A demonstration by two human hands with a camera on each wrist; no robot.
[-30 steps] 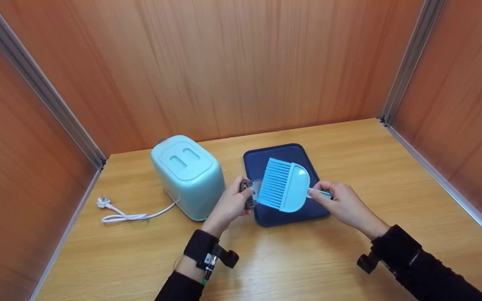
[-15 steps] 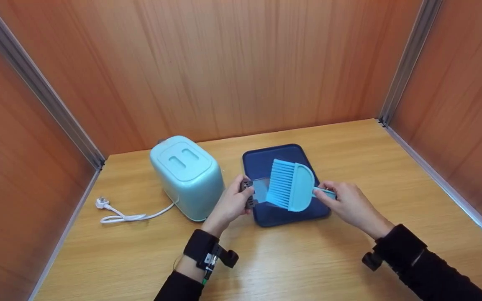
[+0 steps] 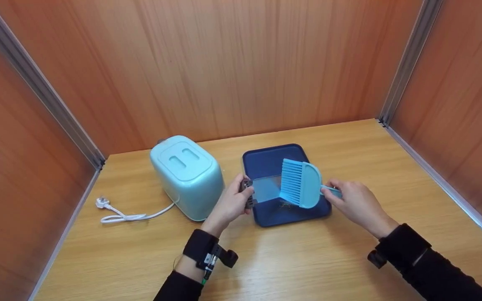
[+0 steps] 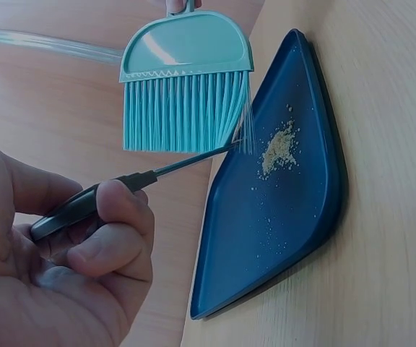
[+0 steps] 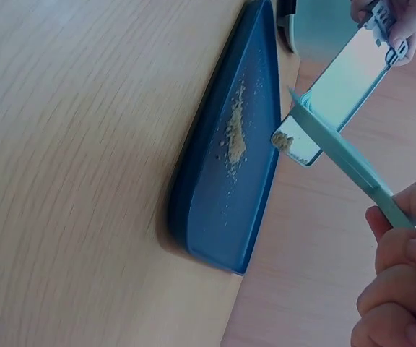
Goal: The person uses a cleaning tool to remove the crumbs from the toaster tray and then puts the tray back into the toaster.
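My left hand (image 3: 232, 202) holds a flat metal crumb tray (image 3: 265, 190) by its dark slotted end, over a navy tray (image 3: 261, 164). My right hand (image 3: 356, 205) grips the handle of a light-blue brush (image 3: 311, 187), whose bristles (image 4: 179, 116) lie across the far end of the crumb tray. Seen from the right wrist, a small clump of crumbs (image 5: 283, 141) sits at that end, just past the bristles. Below, a heap of pale crumbs (image 4: 279, 150) is scattered on the navy tray.
A light-blue toaster (image 3: 199, 188) stands to the left of the navy tray, close to my left hand. Its white cord (image 3: 157, 214) and plug (image 3: 103, 202) lie on the wooden table (image 3: 291, 263). Wood panels (image 3: 241, 71) enclose the back and sides.
My right hand has drawn the brush rightward along the crumb tray toward its far end, uncovering more of the metal. Crumbs now show on the navy tray. My left hand stays nearly still.
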